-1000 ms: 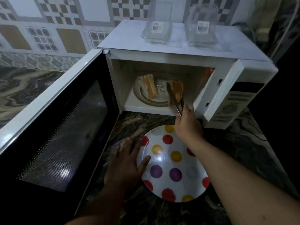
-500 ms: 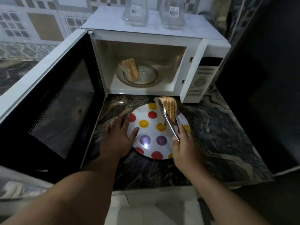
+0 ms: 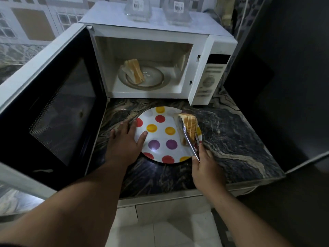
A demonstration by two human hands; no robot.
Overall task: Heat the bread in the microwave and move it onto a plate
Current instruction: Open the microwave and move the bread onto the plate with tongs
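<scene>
Head: right hand (image 3: 207,168) gripping tongs (image 3: 191,145)

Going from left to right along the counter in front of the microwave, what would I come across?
Open microwave door → left hand, flat at the plate's edge → polka-dot plate → bread slices gripped in tongs over the plate's right side → right hand holding the tongs → bare marble counter.
</scene>
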